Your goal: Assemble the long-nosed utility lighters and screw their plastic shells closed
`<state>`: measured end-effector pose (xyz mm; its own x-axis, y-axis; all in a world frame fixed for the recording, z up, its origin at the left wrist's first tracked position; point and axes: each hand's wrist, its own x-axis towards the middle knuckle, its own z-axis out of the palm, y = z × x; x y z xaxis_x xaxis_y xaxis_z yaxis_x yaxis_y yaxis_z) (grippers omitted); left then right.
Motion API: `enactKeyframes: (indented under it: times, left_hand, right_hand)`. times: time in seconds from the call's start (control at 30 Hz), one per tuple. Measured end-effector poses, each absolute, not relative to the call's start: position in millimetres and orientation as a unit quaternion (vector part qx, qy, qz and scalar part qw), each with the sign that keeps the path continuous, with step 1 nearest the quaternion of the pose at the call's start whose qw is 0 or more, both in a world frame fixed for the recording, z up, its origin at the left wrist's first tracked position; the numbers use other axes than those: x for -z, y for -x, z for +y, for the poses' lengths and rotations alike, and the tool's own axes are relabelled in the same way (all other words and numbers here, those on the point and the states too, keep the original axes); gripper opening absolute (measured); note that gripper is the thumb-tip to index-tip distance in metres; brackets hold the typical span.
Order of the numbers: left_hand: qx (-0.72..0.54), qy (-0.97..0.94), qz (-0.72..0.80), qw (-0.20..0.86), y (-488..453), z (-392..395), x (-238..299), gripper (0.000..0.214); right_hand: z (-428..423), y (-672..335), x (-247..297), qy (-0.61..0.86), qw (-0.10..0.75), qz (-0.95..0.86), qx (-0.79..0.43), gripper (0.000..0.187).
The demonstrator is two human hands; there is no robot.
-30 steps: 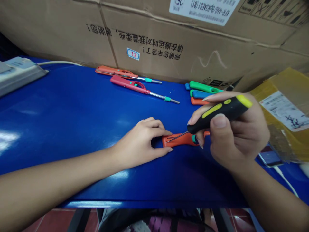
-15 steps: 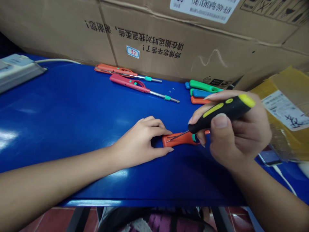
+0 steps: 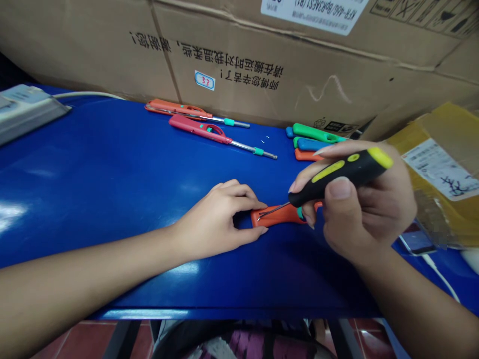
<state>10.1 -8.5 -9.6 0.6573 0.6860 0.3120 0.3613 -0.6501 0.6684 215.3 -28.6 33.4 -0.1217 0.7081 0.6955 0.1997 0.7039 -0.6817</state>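
An orange lighter (image 3: pixel 279 215) lies flat on the blue table (image 3: pixel 112 189). My left hand (image 3: pixel 220 219) pinches its left end between thumb and fingers and holds it down. My right hand (image 3: pixel 362 204) is wrapped round a black and yellow screwdriver (image 3: pixel 337 177). The thin metal tip of the screwdriver touches the lighter's body near its left end. Part of the lighter is hidden behind my right fingers.
Two long red lighters (image 3: pixel 202 124) lie at the back of the table. Green, blue and orange lighters (image 3: pixel 310 142) are stacked near the cardboard box (image 3: pixel 262 55). A power strip (image 3: pixel 22 107) sits far left, a yellow padded packet (image 3: pixel 441 164) and a phone (image 3: pixel 415 242) at right.
The view has shifted slightly. Both hands, the screwdriver and the orange lighter stay in nearly the same place.
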Motion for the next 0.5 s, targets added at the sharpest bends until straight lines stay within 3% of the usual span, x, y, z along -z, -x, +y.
enactKeyframes:
  times: [0.5]
  left_hand:
    - [-0.277, -0.866, 0.302, 0.287, -10.5, -7.7, 9.5, 0.025]
  right_hand:
    - [-30.8, -217.2, -29.0, 0.309, 0.582, -0.723, -0.21, 0.025]
